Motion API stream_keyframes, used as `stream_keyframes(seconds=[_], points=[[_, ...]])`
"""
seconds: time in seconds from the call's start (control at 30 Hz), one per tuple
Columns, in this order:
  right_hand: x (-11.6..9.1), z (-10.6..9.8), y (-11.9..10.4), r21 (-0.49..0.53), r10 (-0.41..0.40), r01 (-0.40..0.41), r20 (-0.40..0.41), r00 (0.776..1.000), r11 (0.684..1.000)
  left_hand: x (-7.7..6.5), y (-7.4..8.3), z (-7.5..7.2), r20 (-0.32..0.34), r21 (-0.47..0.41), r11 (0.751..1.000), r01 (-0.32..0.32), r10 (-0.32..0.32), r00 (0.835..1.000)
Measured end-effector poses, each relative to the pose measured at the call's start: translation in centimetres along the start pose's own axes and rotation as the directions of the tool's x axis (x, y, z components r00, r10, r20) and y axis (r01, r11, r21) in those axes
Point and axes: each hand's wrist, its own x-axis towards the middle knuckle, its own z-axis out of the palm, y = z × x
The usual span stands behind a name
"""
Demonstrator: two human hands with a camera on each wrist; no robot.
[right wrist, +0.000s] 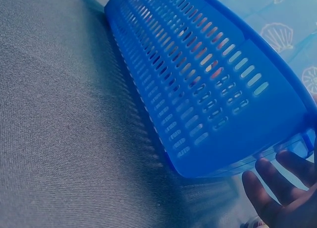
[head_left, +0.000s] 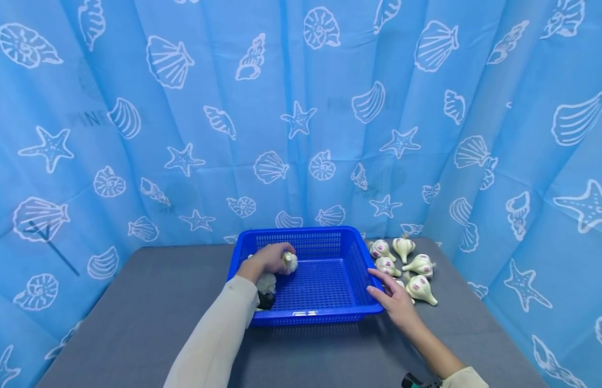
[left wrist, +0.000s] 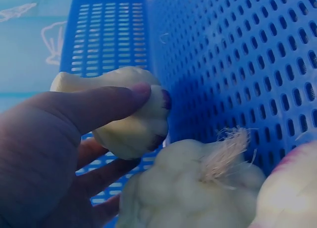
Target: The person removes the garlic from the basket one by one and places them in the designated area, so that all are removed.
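Note:
A blue plastic basket [head_left: 330, 312] with slotted walls sits on the grey table. Inside its left part, my left hand [head_left: 274, 256] pinches a garlic bulb [left wrist: 130, 136], thumb across the top and fingers beneath. The bulb's stem points left in the left wrist view, and purple patches show on its far side. Close below that hand lie another garlic bulb [left wrist: 193, 183] with dry roots and a partly seen bulb [left wrist: 292, 193]. My right hand [head_left: 399, 304] holds the basket's right rim, thumb and index finger over the edge. In the right wrist view, its other fingertips [right wrist: 265, 166] lie along the outer end wall.
Several garlic bulbs [head_left: 420, 289] with purple marks lie on the grey table [head_left: 174, 291] just right of the basket. A blue curtain [head_left: 301, 140] with white shell prints hangs behind and at the sides. A dark object [head_left: 267, 300] shows under the left forearm.

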Motion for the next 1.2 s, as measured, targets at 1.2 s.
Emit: stream_keyframes(seconds=[1.2], points=[[0.0, 0.1, -0.1, 0.004, 0.014, -0.014, -0.018, 1.0, 1.0, -2.5, 0.3, -6.1, -0.402, -0.401, 0.881, -0.252, 0.078, 0.912]])
